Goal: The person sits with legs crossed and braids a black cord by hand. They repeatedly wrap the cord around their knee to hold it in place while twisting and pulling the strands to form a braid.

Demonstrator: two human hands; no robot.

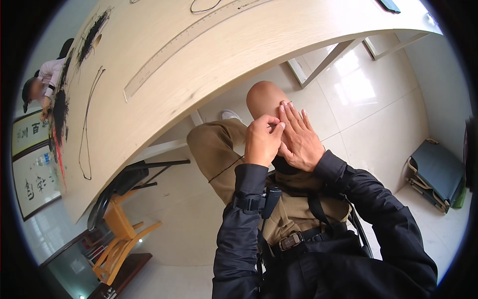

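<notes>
My bare right knee (264,94) sticks up beside the table edge, with brown trouser cloth on the other leg. My right hand (303,142) lies flat along the bare leg, fingers stretched out, a tiny dark strand showing near its fingertips. Close against its thumb side, my left hand (261,142) is closed in a pinch, thumb against forefinger. A thin dark cord (225,170) runs over the brown trouser leg up to the left hand. The pinched part is hidden by the fingers.
On the pale wooden table (169,99) lie a long clear ruler (172,52), a looped dark cord (84,129) and bundles of black threads (60,107). Another person (50,74) works at the far left. A wooden chair (119,224) stands lower left; a folded blue-grey item (438,167) rests by the right wall.
</notes>
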